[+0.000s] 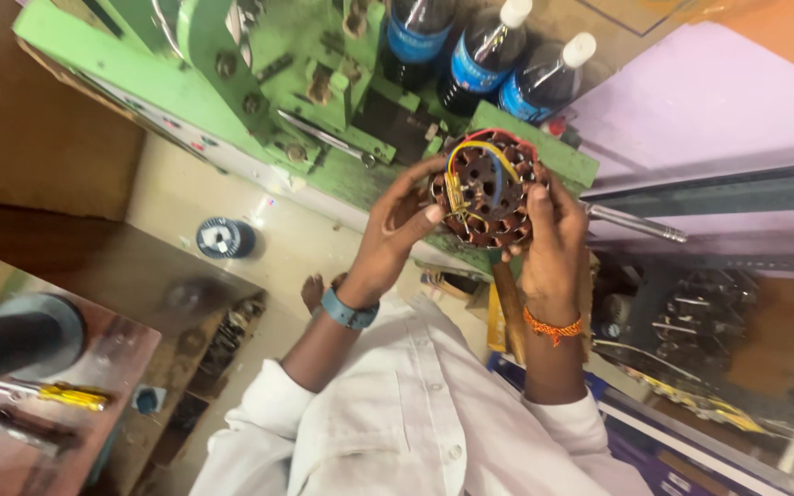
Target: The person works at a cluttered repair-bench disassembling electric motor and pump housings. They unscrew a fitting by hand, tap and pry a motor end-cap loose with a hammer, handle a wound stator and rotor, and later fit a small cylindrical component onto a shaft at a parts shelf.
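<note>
Both my hands hold up a round motor stator (487,188), dark brown with copper windings and red, yellow and blue wires looped across its face. My left hand (395,234) grips its left edge, thumb pressed on the windings; a blue band sits on that wrist. My right hand (549,234) clasps the right edge, with an orange thread around the wrist. White shirt sleeves cover both forearms lower down.
A green metal machine (259,83) stands just behind the stator. Three dark bottles with blue labels (484,60) sit on it. A wire spool (225,238) lies on the floor. At left, a table carries a yellow-handled screwdriver (71,396) and a black cylinder (20,340).
</note>
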`<state>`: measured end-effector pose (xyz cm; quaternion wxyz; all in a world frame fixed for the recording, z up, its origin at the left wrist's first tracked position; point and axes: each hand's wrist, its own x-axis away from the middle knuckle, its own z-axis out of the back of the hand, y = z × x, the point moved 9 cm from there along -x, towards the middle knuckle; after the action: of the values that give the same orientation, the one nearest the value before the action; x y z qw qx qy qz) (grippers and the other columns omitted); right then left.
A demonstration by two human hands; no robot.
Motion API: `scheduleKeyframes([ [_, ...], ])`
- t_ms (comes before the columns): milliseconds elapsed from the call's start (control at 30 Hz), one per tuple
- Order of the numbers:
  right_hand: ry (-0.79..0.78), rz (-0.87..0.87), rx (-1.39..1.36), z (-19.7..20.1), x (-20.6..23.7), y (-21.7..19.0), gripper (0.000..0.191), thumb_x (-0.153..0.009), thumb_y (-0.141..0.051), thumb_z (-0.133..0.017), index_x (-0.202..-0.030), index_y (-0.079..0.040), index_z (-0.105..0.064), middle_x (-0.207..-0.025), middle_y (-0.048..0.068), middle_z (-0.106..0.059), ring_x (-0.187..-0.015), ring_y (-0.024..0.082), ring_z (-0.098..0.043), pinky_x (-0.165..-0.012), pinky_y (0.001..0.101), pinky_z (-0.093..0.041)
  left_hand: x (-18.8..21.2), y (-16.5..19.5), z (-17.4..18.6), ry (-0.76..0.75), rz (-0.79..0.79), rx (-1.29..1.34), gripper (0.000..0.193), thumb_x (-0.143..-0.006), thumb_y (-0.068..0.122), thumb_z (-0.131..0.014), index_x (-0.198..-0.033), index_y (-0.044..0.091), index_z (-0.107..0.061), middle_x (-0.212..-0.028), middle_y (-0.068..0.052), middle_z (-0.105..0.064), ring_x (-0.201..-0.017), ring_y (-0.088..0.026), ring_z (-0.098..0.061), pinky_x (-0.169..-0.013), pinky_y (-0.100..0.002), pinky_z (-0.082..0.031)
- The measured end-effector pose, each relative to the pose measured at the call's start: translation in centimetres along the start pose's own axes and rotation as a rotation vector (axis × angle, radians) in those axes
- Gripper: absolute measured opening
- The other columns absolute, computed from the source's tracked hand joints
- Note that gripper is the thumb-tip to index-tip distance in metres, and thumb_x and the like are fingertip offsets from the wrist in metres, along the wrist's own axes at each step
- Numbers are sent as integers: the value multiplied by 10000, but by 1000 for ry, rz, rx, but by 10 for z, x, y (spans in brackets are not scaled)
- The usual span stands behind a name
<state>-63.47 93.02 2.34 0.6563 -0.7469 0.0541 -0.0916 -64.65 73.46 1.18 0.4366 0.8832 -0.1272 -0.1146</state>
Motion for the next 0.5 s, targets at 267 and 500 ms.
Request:
scheduleKeyframes([
  [267,12,-83,31,2,-8,15,530,-1021,-379,-624,-1429,-42,-586,-874,-5,-627,-538,48,-554,-392,210,-424,1,-7,14,139,-44,-10,507,-992,352,-693,-1357,21,-575,-1520,-142,-512,-1371,-250,-539,-1165,-430,-458],
  [500,-40,-54,18,33,-7,35,605,-1043,-489,-547,-1504,-99,-519,-938,-55,-616,-649,54,-589,-518,223,-493,12,31,-3,243,-238,-468,553,-906,270,-759,-1349,107,-471,-1481,-92,-440,-1342,-229,-515,-1095,-396,-483],
])
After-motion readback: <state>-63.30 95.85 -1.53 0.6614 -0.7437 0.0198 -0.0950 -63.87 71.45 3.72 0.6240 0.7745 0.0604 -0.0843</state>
